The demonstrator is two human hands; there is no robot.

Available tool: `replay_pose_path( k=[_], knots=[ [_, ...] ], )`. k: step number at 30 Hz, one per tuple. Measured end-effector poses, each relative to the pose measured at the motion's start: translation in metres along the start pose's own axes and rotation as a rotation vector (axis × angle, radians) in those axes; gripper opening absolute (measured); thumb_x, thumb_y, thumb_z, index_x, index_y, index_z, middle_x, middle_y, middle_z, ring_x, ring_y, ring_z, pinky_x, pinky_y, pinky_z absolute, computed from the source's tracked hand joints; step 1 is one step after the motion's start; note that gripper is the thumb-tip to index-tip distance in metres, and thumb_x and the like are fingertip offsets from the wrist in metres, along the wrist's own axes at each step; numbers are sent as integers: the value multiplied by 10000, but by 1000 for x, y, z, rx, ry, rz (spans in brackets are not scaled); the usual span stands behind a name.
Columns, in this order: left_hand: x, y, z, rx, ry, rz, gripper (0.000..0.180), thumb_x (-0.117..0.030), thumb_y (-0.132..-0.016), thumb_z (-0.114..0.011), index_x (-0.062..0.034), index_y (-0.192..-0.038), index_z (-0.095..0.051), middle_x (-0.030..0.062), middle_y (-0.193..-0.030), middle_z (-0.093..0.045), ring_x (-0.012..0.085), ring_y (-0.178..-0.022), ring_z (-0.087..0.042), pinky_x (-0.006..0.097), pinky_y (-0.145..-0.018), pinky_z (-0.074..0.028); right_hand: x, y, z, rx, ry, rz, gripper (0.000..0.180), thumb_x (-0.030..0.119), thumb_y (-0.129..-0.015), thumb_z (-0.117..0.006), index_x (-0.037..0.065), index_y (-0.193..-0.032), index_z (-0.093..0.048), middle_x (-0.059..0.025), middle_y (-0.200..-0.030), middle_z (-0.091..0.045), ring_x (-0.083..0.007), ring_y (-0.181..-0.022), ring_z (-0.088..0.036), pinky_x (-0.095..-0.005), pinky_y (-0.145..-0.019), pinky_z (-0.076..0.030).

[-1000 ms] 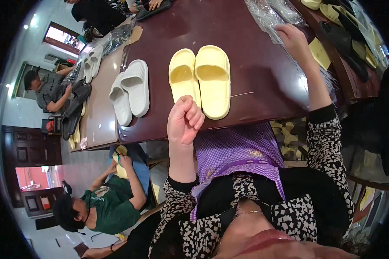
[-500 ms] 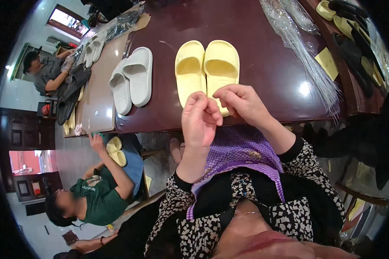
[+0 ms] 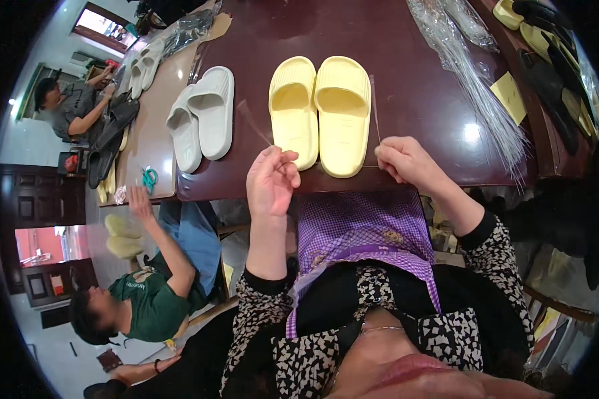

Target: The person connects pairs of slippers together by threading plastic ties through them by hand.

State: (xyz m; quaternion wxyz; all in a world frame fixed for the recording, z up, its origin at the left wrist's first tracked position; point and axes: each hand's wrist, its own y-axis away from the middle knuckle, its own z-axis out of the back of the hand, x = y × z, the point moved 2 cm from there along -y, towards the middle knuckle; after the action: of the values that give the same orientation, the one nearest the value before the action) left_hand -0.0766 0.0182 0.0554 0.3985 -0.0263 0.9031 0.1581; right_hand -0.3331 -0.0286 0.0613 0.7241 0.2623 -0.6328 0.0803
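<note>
A pair of yellow slide slippers (image 3: 343,136) lies side by side on the dark red table before me, toes pointing away. At the heel of the left slipper, my left hand (image 3: 271,176) pinches one part of a thin clear strand (image 3: 377,113). My right hand (image 3: 404,158), just right of the other heel, has its fingers closed on the same strand. One loose end sticks up from each hand, and a faint line runs between them near the heels. Neither hand clearly touches the slippers.
Left of the yellow pair lie grey slippers (image 3: 209,113). A bundle of clear strands (image 3: 479,100) and a yellow card (image 3: 508,98) are at right, beside more footwear. Two co-workers sit at left; green scissors (image 3: 150,179) lie near one's hand.
My hands have moved apart, from close together over the slipper heels to either side of them. The nearer co-worker's yellow slippers have shifted left off the lap, and the green scissors show on the table.
</note>
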Motion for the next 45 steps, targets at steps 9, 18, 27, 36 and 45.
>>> replay_pose_path(
  k=[9,18,27,36,45],
  knots=[
    [7,6,4,64,-269,313,104,-81,-868,-534,19,-893,-545,138,-723,-629,156,-537,-564,284,-401,-438,4,-9,-8,247,223,-296,257,211,-842,-518,30,-662,-549,1,-544,-469,-84,-432,-447,-229,-391,-356],
    [-2,-66,-6,46,-425,329,116,-68,-844,-537,47,-862,-545,131,-711,-611,153,-535,-553,278,-426,-436,12,-83,5,77,189,-178,243,196,-830,-521,12,-682,-579,-66,-529,-523,-164,-385,-491,-309,-404,-416],
    [11,-129,-23,28,-430,250,100,-53,-854,-524,45,-871,-538,130,-737,-605,145,-553,-557,281,-440,-436,24,-83,-3,-317,924,356,253,196,-859,-542,-38,-886,-637,-260,-805,-623,-404,-780,-619,-472,-706,-487],
    [18,-131,-30,3,-382,247,95,-67,-884,-510,27,-896,-523,121,-759,-600,130,-574,-555,257,-462,-453,9,-68,8,-460,597,482,163,112,-858,-559,-37,-921,-572,-231,-806,-629,-364,-785,-634,-405,-684,-494],
    [20,-133,-23,-6,-306,205,112,-70,-894,-497,40,-904,-511,140,-778,-596,138,-578,-560,268,-488,-500,18,-69,6,-499,540,612,156,109,-846,-585,-18,-931,-557,-205,-835,-636,-342,-781,-639,-359,-689,-496]
  ],
)
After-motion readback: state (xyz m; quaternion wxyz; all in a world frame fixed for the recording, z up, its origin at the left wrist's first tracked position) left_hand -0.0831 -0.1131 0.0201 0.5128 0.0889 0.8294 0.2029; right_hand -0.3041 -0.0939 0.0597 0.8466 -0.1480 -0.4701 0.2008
